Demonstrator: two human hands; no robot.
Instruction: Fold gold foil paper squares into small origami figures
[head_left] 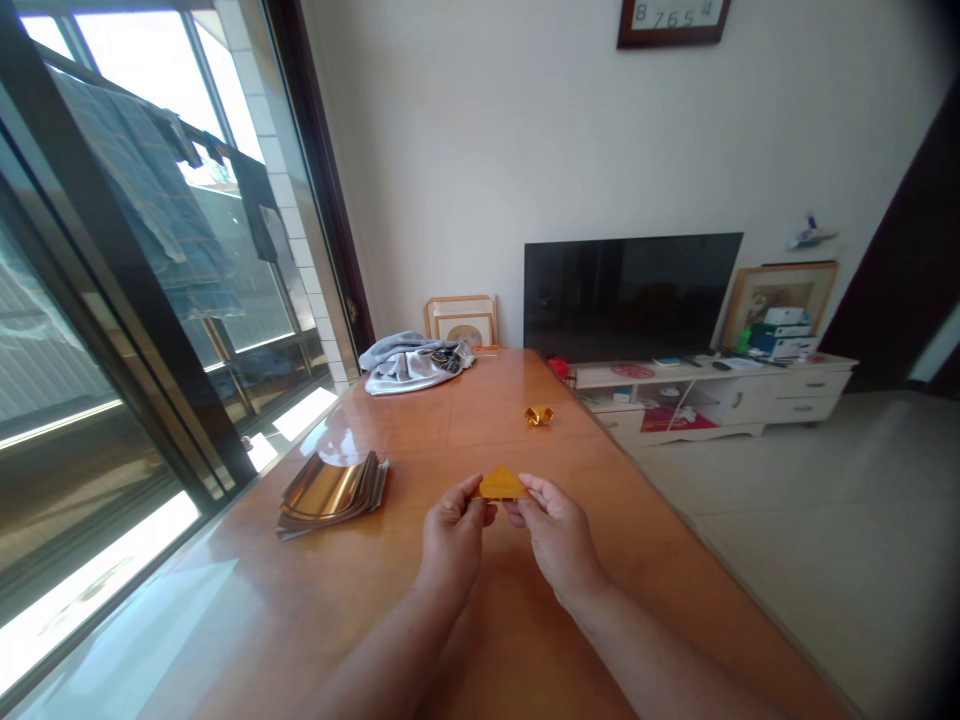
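A folded piece of gold paper (502, 484), triangular towards its top, is held just above the table between both hands. My left hand (457, 525) pinches its left corner, and my right hand (556, 525) pinches the right corner. The fingertips cover both ends of the paper. Beyond the hands, slightly to the right, a small folded gold paper piece (538, 416) rests on the tabletop. To the left lies a stack of shiny gold paper sheets (330, 490), curled upward at the sides.
The wooden table (450, 430) has its right edge beside the tiled floor. Grey fabric (412, 365) is heaped at the far end, near picture frames (461, 318). A television (630, 300) stands on a white cabinet (750, 400). Glass doors (150, 250) line the left side.
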